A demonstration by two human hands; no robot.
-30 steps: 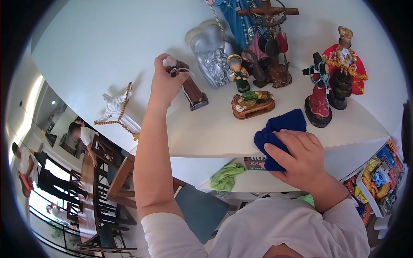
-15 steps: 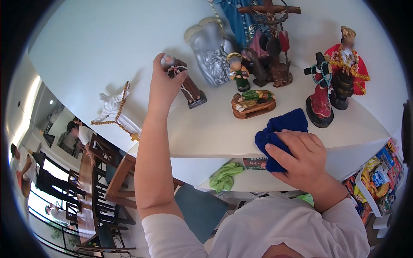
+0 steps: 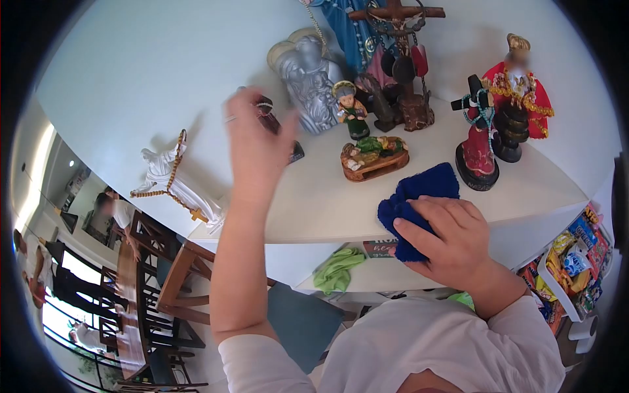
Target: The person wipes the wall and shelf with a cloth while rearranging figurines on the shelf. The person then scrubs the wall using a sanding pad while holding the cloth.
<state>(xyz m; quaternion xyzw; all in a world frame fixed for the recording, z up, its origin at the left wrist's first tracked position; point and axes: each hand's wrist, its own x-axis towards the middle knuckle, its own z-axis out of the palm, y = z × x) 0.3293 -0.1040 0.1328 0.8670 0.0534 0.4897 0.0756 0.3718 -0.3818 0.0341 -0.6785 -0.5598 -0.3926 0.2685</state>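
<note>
1. Evidently, our blurred left hand [image 3: 252, 154] had its thumb and fingers spread at the dark-brown saint figurine [image 3: 268, 120]; we could not tell whether they touched it.
2. We saw that figurine, partly hidden by the hand, between the white rosary-draped statue [image 3: 159, 168] and the silver haloed sculpture [image 3: 308, 85].
3. Our right hand [image 3: 453, 242] gripped a navy-blue cloth [image 3: 427, 183] at the cream shelf's [image 3: 314, 219] front edge, near the reclining figurine [image 3: 373, 158].

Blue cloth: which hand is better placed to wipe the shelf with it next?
Probably the right hand: it holds the blue cloth at the shelf, while the left hand is by the brown statue.
</note>
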